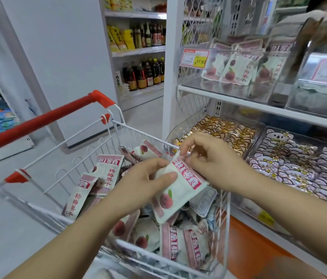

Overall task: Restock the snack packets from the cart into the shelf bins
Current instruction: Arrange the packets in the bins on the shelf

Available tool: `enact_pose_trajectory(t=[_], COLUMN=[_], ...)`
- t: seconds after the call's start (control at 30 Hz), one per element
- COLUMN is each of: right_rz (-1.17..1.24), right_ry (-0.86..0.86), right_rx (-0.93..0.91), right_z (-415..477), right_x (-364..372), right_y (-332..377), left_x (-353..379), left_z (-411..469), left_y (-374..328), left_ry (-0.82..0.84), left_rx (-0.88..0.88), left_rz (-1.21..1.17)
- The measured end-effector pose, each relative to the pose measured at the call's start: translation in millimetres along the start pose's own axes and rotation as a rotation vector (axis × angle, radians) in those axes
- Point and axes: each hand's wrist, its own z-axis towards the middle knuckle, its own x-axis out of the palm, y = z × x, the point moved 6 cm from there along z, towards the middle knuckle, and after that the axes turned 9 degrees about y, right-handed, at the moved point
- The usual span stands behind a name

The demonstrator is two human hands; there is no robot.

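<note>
Here, a white wire cart with a red handle stands on grey shop flooring beside white shelving with clear plastic bins. Above the cart, the left hand and right hand both pinch one white-and-pink snack packet, tilted between them.

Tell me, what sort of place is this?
Most likely a grocery or snack shop: a wire shopping cart loaded with snack packets, a price tag on a shelf bin, and shelves of bottles behind.
</note>
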Motion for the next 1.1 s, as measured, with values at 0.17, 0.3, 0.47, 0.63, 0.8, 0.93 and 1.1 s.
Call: enact_pose_trajectory(t=[0.17,0.3,0.47,0.63,0.8,0.93,1.1], right_rz=[0.206,0.571,0.485,-0.225,-0.446,-0.642,-0.645], right_ry=[-0.103,-0.198,0.093,0.411,0.445,0.954,1.015], right_rx=[0.189,0.276,0.331,0.215,0.365,0.347,0.181], right_z=[4.0,0.8,-12.6,-22.3,-22.2,-51.0,-54.0], right_x=[6.7,18.9,30.6,44.8,44.3,80.3,106.0], right_y=[-23.0,-25.8,-32.8,-31.4,-46.1,-40.8,-42.0], left_x=[9.7,17.1,-7.4,-8.7,-11.6,-14.8,-18.8], left_z=[-14.2,-13.6,-9.9,-12.9,-15.6,-18.0,-17.6], left_y=[-21.2,-13.8,18.9,41.4,42.3,41.8,45.8], left_ry=[-0.076,-0.104,-0.201,-0.216,-0.154,-0.193,-0.241], left_rx=[0.118,0.182,-0.089,-0.280,-0.244,-0.219,-0.195], left_rz=[0.703,0.767,0.117,-0.248,-0.235,-0.260,-0.184])
